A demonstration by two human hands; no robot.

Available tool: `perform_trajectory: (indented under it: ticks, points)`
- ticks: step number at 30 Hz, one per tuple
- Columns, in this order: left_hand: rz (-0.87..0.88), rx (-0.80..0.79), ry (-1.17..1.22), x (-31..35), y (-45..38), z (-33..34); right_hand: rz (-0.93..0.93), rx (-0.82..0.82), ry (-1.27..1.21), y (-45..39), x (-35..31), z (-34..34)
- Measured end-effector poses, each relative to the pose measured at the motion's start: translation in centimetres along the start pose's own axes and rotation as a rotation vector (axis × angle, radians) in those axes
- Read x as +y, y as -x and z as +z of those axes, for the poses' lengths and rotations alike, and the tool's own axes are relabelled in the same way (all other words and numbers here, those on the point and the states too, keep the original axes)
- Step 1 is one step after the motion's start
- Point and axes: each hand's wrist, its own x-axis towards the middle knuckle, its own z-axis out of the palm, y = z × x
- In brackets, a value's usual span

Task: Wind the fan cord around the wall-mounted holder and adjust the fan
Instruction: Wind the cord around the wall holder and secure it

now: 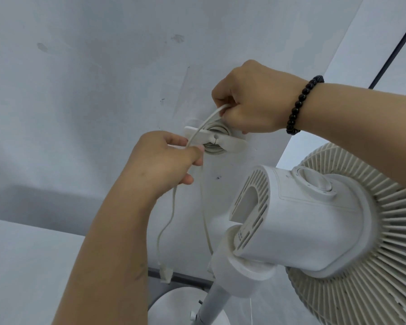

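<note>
Holder (215, 140) on wall, flat bar lying left-right, several turns already around its core. Right hand (251, 99) just above it pinches cord (204, 124); left hand (164, 160) just below-left grips the same strand. Cord runs diagonally between them across the bar; plug end hangs below. Fan (302, 219) stands lower right, untouched

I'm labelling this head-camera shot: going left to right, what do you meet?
Dangling plug → left hand → wall-mounted holder → right hand → black bead bracelet → fan grille
</note>
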Motion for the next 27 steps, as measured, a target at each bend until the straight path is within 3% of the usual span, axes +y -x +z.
perform_trajectory:
  ticks: [9,13,19,23,27]
  points:
    - [0.107,0.091,0.059,-0.7,-0.3,0.5,-0.056,0.062,0.056,-0.2,-1.0,-0.1]
    - [0.077,0.077,0.021,-0.5,-0.3,0.2,0.018,-0.022,0.065,0.1,-0.7,-0.5]
    - [-0.017,-0.132,-0.033,0.0,0.3,0.5,0.062,-0.192,0.069,0.2,-0.6,-0.9]
    - [0.095,-0.274,0.103,0.8,1.0,1.0,0.107,-0.309,0.105,0.7,-0.2,-1.1]
    - [0.179,-0.264,0.136,0.6,0.8,2.0,0.171,-0.332,0.156,1.1,0.4,-1.2]
